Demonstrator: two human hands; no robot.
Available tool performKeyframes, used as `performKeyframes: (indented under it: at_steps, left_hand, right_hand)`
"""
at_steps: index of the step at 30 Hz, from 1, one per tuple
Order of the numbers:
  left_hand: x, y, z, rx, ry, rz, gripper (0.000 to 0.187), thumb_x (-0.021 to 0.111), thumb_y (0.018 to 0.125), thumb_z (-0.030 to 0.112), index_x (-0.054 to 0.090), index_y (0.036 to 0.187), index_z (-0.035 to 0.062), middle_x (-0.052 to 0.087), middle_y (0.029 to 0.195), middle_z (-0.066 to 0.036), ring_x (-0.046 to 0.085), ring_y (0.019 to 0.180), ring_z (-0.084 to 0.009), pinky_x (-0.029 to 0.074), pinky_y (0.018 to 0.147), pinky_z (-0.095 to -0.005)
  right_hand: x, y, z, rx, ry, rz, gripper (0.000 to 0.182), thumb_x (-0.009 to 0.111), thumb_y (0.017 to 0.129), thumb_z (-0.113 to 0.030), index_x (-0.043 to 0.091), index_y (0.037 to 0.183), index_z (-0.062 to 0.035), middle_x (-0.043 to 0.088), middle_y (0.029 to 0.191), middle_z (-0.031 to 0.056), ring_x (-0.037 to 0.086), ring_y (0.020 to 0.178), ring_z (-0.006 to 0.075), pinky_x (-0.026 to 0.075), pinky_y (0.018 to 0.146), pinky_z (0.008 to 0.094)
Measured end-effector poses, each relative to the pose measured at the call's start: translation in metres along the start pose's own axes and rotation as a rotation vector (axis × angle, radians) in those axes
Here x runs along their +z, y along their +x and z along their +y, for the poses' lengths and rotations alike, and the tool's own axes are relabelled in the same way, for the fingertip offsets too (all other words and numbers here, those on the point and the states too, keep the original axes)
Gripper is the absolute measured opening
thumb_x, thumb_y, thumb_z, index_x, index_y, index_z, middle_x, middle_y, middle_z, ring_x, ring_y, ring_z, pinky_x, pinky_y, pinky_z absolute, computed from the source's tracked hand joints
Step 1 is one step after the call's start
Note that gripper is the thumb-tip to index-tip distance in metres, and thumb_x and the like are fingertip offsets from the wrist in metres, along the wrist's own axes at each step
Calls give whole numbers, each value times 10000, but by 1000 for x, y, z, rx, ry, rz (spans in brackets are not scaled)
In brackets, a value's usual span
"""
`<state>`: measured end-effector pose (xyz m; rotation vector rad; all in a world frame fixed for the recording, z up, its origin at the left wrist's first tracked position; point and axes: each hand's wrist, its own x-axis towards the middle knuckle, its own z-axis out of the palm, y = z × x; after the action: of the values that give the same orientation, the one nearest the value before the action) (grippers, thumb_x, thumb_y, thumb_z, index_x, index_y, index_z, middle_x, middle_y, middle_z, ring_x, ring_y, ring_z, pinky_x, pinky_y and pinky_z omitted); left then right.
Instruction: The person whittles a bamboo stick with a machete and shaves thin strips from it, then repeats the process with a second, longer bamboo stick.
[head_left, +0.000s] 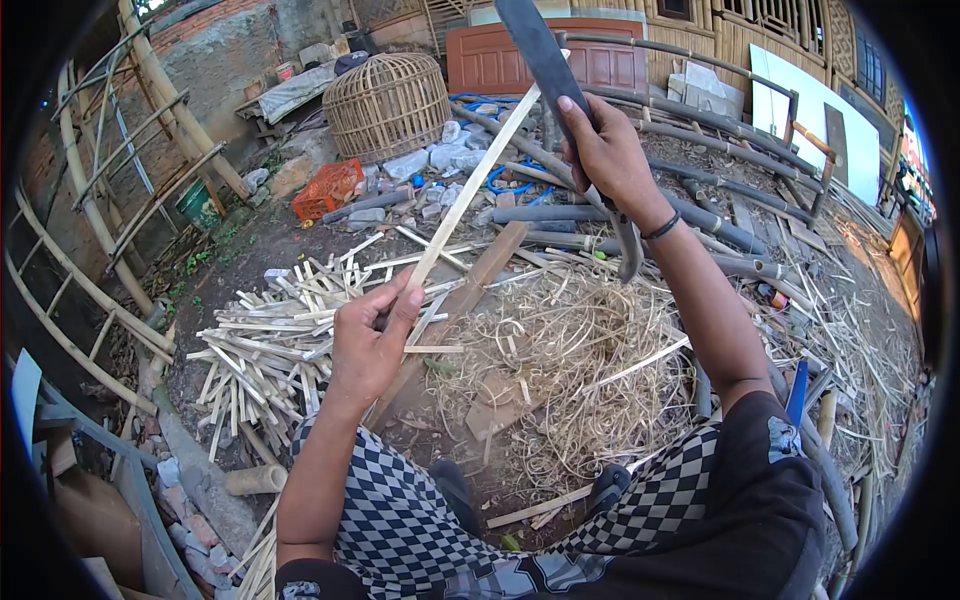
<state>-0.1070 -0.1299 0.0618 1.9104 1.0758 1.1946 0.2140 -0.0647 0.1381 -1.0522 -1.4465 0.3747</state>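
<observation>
My left hand (370,345) pinches the lower end of a long, pale bamboo strip (472,190) between thumb and fingers. The strip slants up and to the right, its far end overlapping the edge of a machete's dark blade (540,55). Closed around that machete is my right hand (615,150), the thumb lying along the flat of the blade. Its curved handle (629,250) sticks out below my wrist. On the ground beneath lie curly bamboo shavings (590,350) and a wooden plank (485,268). Left of them is a pile of cut strips (270,340).
A woven bamboo cage (388,105) and an orange crate (328,190) stand ahead among rubble. Bamboo poles (720,215) lie across the ground ahead and right. A bamboo frame (90,200) leans at left. My feet (608,487) rest beside the shavings.
</observation>
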Motion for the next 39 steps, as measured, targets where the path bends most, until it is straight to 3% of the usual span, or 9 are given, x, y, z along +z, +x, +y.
performKeyframes:
  at_steps: [4,7,10,19,22,26,32,37,39]
  left_hand:
    - [1,0,-3,104,227,90,397,678,999,240,656,1295,-24,626,823,56,461,671,-7,376,558,-200]
    - [3,-3,-2,123,214,126,403,683,996,232,650,1287,-45,641,816,35,473,679,-9,387,565,-201]
    - [11,0,-1,127,68,144,417,690,990,229,641,1286,-61,648,795,16,473,671,-8,386,558,-203]
    - [10,-4,0,174,307,212,369,704,975,222,678,1262,-9,570,644,23,425,605,-29,354,511,-272]
    - [9,-1,-9,161,287,183,364,707,972,221,682,1252,-10,640,699,-17,486,638,-32,426,568,-260]
    - [10,-1,-8,187,214,188,379,699,979,229,669,1277,-4,749,922,-109,606,792,-55,502,728,-242]
    - [7,10,-5,154,163,243,416,692,986,240,646,1286,-45,752,1078,-151,635,895,-73,515,786,-249]
    - [12,2,4,165,223,215,405,692,986,242,654,1281,-32,760,1040,-138,627,851,-69,512,770,-249]
    - [16,4,0,164,176,237,404,693,985,243,656,1281,-29,762,1039,-138,625,839,-68,510,760,-251]
  right_hand:
    - [-4,5,-8,-60,-133,139,429,541,1043,-408,641,966,3,601,601,66,634,515,149,485,493,328]
    - [-4,9,-6,-228,-288,268,407,582,1019,-383,666,942,7,652,660,169,676,615,317,498,584,412]
    - [18,-12,2,-310,-299,178,393,585,1017,-377,678,967,2,656,684,197,674,640,364,494,589,425]
    - [15,-14,-4,-239,-236,174,409,597,1010,-387,695,955,6,639,641,181,658,582,330,499,581,417]
    - [37,-36,10,-381,-319,24,420,581,1014,-388,692,961,13,627,633,153,623,553,249,490,571,398]
    - [1,-8,8,-96,-141,156,468,544,1031,-420,679,990,26,646,646,131,620,558,207,480,559,373]
    - [55,-57,18,-288,-267,-156,460,559,1032,-406,660,954,35,595,620,161,657,585,244,487,565,405]
    - [25,-28,-13,-26,-89,66,424,555,1035,-367,642,887,21,628,643,195,637,623,413,489,605,466]
    - [46,-52,-2,-131,-150,4,418,559,1033,-362,640,889,22,627,643,193,637,615,402,488,601,460]
